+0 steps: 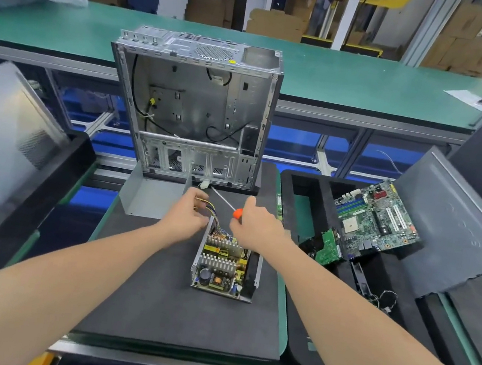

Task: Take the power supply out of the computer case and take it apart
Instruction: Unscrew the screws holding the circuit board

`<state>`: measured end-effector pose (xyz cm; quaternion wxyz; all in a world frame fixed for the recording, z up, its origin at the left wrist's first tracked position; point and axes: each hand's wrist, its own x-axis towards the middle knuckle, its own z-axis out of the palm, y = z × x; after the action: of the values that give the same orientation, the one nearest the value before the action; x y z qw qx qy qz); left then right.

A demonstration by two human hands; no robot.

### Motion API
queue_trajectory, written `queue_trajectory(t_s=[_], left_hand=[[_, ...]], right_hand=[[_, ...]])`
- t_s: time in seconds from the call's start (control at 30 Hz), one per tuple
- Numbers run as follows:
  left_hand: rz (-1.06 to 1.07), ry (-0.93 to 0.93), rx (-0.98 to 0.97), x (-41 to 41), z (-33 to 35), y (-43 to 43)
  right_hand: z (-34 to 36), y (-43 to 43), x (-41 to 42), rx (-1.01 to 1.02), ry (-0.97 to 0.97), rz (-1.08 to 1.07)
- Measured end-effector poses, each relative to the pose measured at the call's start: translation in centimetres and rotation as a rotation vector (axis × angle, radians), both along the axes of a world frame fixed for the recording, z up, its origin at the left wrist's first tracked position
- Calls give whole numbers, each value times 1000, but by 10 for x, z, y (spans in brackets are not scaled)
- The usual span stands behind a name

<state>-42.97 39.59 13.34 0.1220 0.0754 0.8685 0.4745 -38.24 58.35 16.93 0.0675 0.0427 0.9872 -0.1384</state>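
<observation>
Power supply (226, 263) out of the computer case (190, 105), lying flat on the dark foam mat (169, 306) just in front of the case. Cover off: heat sinks, a black capacitor, a copper coil and yellow parts all exposed inside the open metal tray. Bent sheet-metal cover (149, 196) resting on the mat to the left of the power supply, close against the foot of the case.

Left hand (189, 212) at the far left corner of the power supply, fingers curled and pinched around the bundle of coloured wires (212, 214) running out of that end. Right hand (255, 224) at the far right corner of the power supply, fingers bent around the orange-handled screwdriver (231, 207); handle tucked against the thumb side, metal shaft pointing up and left toward the case. Firmness of that grip hard to judge from above.

Case upright beyond the power supply, side panel off, interior stripped except for a few black cables and a yellow connector. Motherboard (376, 218) leaning in a black tray to the right of the power supply, with a smaller green circuit board (328, 248) beside it, nearer the power supply.
</observation>
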Motion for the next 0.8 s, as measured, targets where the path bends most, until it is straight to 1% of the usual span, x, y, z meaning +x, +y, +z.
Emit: queue_trajectory(t_s=[0.1, 0.17, 0.23, 0.3, 0.4, 0.43, 0.5, 0.57, 0.6, 0.7, 0.73, 0.8], left_hand=[[-160, 352, -188, 4, 5, -10], [-164, 494, -233, 5, 5, -18], [-82, 552, -233, 4, 5, -27], [-67, 521, -223, 1, 5, -34], [-160, 460, -227, 5, 3, -41], [-187, 444, -180, 8, 3, -43], [-274, 365, -25, 16, 4, -44], [-384, 245, 83, 24, 6, -41], [-425, 209, 97, 27, 7, -38], [-485, 220, 67, 33, 2, -34], [-492, 215, 59, 35, -2, -34], [-502, 209, 25, 39, -10, -36]], right_hand=[[9, -16, 4, -183, -55, 22], [14, -23, 5, -250, -26, 28], [21, -26, 6, -274, 18, 43], [29, -28, 8, -335, 85, 39], [46, -33, 14, -412, 256, -7], [51, -35, 16, -430, 328, -42], [61, -40, 23, -497, 475, -117], [68, -46, 30, -468, 555, -116], [71, -49, 33, -408, 550, -85], [72, -59, 44, -215, 442, -11], [70, -62, 48, -177, 413, -6], [62, -66, 54, -166, 391, 5]])
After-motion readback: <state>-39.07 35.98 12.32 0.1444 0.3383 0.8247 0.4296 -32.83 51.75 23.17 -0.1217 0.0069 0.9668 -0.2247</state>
